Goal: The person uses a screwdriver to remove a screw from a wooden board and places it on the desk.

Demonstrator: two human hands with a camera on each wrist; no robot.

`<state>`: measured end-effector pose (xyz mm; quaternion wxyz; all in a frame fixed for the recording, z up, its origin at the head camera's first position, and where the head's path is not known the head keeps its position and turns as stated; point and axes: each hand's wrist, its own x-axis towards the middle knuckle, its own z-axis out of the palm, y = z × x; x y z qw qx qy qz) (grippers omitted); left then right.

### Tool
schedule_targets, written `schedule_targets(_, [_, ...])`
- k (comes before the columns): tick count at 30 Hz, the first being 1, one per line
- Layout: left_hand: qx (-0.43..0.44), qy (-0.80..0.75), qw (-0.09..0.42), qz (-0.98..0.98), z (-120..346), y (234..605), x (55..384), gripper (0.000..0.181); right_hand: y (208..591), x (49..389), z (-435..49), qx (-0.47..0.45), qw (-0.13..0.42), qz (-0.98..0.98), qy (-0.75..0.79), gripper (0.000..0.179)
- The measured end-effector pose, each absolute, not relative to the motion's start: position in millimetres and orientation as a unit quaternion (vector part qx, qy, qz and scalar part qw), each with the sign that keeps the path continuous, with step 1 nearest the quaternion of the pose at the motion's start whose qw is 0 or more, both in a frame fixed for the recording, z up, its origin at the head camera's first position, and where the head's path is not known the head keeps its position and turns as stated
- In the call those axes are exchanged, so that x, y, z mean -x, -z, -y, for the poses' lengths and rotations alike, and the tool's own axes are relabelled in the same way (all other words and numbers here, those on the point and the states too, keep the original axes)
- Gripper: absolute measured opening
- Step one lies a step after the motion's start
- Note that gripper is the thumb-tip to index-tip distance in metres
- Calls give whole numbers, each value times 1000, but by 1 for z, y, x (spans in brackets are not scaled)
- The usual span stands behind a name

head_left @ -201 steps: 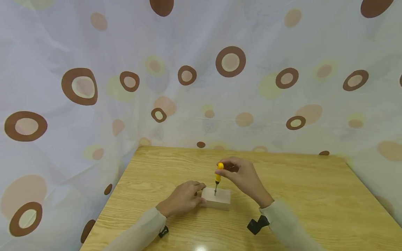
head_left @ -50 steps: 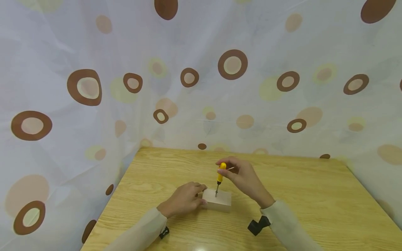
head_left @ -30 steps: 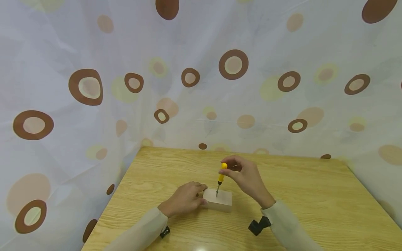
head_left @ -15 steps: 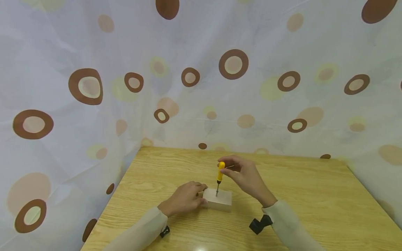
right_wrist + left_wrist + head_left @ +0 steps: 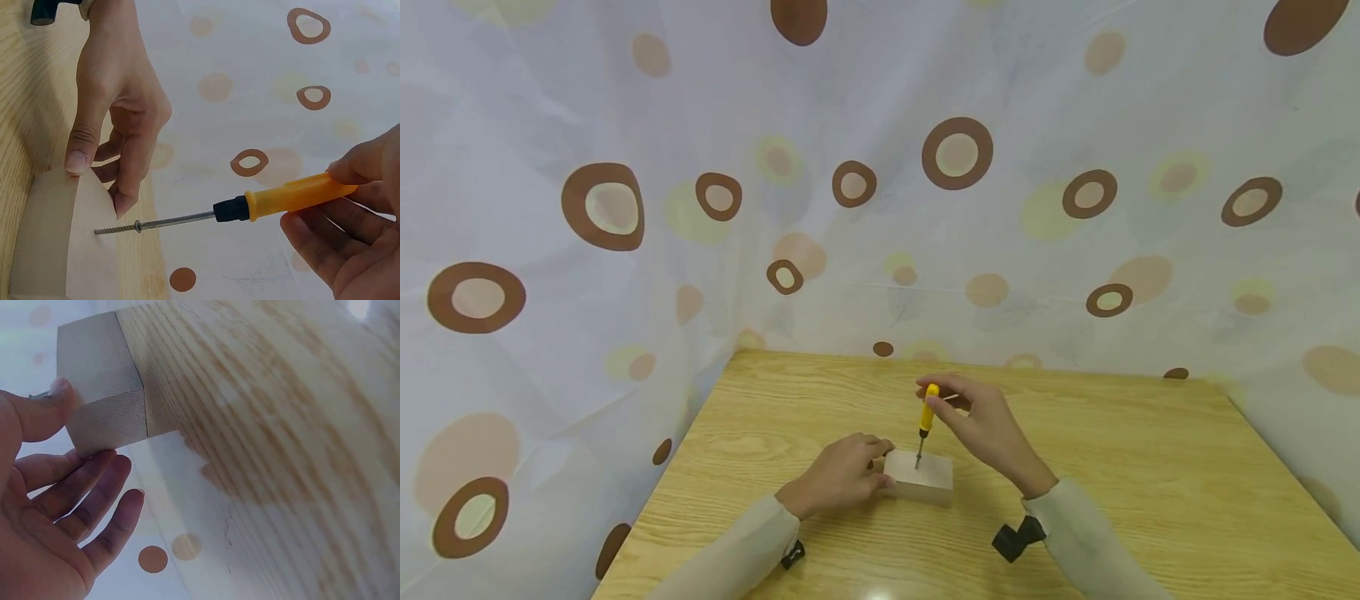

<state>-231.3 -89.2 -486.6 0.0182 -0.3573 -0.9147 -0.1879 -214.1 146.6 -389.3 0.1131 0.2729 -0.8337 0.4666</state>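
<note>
A pale wooden block [image 5: 925,482] lies on the table. My left hand [image 5: 842,475] grips its left end, thumb on the near side and fingers at the far side, as the left wrist view [image 5: 103,387] also shows. A screw [image 5: 117,230] stands in the block's top face, with much of its thread exposed. My right hand [image 5: 981,421] holds a yellow-handled screwdriver [image 5: 928,410] between thumb and fingers. The driver leans slightly right, its thin shaft [image 5: 178,220] ending at the screw head in the right wrist view.
The wood-grain table [image 5: 1120,467] extends around the block on every side. Behind and beside it hangs a white curtain [image 5: 880,225] printed with brown rings and dots. Black camera mounts sit at both wrists, the right one [image 5: 1018,537] hanging over the table.
My right fingers shift about the screwdriver handle from frame to frame, and the handle tips slightly to and fro. My left hand and the block stay in place.
</note>
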Motion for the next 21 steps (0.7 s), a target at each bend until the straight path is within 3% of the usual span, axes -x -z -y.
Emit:
schedule_targets(10, [352,208,0,913,90,485,231,51,388,213,-148,-269,120,831,-472,30])
schedule_targets(16, [340,193,-4,920,89,485,230,52,388,213,-146,-272,107,828,-478,21])
schedule_targets(21, [342,196,-3,919,88,484,230,51,390,211,-145,-240,122,829,-491,25])
